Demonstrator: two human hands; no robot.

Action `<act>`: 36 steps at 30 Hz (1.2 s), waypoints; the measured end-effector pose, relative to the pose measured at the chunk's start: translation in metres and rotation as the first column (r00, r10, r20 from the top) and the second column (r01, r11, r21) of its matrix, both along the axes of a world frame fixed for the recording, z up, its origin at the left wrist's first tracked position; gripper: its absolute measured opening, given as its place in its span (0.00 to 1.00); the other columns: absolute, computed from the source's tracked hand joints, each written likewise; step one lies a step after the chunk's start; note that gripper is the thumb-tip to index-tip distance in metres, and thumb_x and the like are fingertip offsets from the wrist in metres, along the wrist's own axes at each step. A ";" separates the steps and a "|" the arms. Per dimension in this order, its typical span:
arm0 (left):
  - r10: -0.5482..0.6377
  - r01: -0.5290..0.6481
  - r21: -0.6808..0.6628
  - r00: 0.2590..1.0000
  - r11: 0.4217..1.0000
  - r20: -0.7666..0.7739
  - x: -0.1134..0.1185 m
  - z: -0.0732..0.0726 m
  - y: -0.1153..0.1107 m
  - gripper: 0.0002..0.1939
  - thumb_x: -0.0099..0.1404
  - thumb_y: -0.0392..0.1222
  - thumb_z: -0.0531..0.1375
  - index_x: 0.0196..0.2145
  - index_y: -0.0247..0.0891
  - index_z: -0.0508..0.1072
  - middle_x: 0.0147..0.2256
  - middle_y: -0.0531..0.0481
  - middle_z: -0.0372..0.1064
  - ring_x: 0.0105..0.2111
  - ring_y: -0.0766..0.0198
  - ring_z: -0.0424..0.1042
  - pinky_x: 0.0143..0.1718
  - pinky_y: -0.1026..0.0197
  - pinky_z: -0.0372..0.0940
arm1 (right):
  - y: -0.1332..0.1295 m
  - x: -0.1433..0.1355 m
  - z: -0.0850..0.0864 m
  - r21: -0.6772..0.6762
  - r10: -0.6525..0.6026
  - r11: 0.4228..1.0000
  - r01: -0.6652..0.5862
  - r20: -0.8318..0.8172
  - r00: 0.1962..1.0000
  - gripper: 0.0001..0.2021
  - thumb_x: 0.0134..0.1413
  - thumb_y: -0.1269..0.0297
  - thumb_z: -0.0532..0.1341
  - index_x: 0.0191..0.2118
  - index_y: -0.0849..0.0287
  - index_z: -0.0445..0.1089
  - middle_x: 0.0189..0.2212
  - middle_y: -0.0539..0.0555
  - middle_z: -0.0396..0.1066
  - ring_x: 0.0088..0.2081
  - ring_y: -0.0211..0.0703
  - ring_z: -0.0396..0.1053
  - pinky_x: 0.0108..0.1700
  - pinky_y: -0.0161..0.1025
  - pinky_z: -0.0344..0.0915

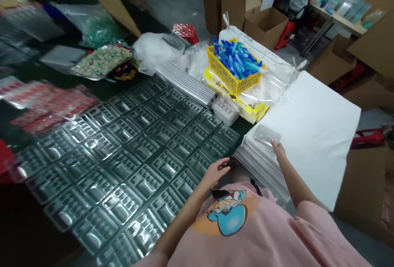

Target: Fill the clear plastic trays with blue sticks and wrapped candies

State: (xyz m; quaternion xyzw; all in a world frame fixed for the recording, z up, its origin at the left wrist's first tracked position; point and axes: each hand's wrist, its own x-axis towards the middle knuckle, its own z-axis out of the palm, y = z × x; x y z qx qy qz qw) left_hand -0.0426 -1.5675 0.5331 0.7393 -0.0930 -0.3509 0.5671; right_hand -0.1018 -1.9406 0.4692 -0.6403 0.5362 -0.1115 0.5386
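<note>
My right hand [278,150] grips the near corner of a small clear plastic tray [266,134], which rests on or just above a white stack. My left hand [216,172] holds nothing; its fingers are half bent and apart, near the table's edge by my body. Rows of clear moulded plastic trays [168,163] cover the dark green table to the left of that hand. A small pile of similar trays [225,110] sits at the far right corner of the rows.
A yellow basket [235,84] of blue pens or similar slim pieces stands beyond the trays, on yellow printed packaging [253,112]. The white stack [317,127] fills the right side. Red-printed packs [61,105] and a bag of small pieces [103,60] lie left. Cardboard boxes [264,27] stand behind.
</note>
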 end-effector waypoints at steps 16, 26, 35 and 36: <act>0.625 -0.535 -0.324 0.684 0.780 0.376 0.277 0.081 -0.195 0.21 0.56 0.41 0.65 0.48 0.36 0.73 0.42 0.46 0.70 0.34 0.67 0.69 0.39 0.61 0.67 | -0.066 0.289 0.175 -0.663 0.793 0.568 -0.487 0.284 0.539 0.33 0.49 0.52 0.66 0.62 0.49 0.60 0.51 0.56 0.66 0.42 0.43 0.71 0.45 0.46 0.71; 0.721 -0.626 -0.396 0.429 0.672 0.545 0.298 0.093 -0.210 0.18 0.66 0.56 0.57 0.36 0.37 0.72 0.36 0.49 0.66 0.39 0.63 0.68 0.45 0.58 0.64 | -0.036 0.337 0.156 -0.724 0.810 0.524 -0.449 0.260 0.525 0.22 0.52 0.53 0.65 0.52 0.53 0.71 0.46 0.56 0.71 0.47 0.48 0.69 0.50 0.47 0.70; 0.707 -0.651 -0.336 0.465 0.681 0.532 0.323 0.099 -0.219 0.22 0.67 0.62 0.52 0.37 0.38 0.68 0.32 0.50 0.67 0.34 0.62 0.69 0.43 0.57 0.65 | -0.024 0.337 0.164 -0.807 0.876 0.395 -0.439 0.187 0.445 0.20 0.52 0.53 0.66 0.51 0.51 0.72 0.46 0.56 0.70 0.48 0.50 0.68 0.55 0.50 0.66; 0.685 -0.643 -0.311 0.478 0.700 0.550 0.321 0.099 -0.220 0.21 0.67 0.61 0.53 0.37 0.38 0.68 0.32 0.49 0.67 0.34 0.62 0.70 0.42 0.57 0.65 | -0.022 0.339 0.166 -0.807 0.883 0.385 -0.447 0.182 0.432 0.18 0.53 0.53 0.65 0.49 0.51 0.74 0.45 0.56 0.70 0.48 0.50 0.68 0.55 0.51 0.66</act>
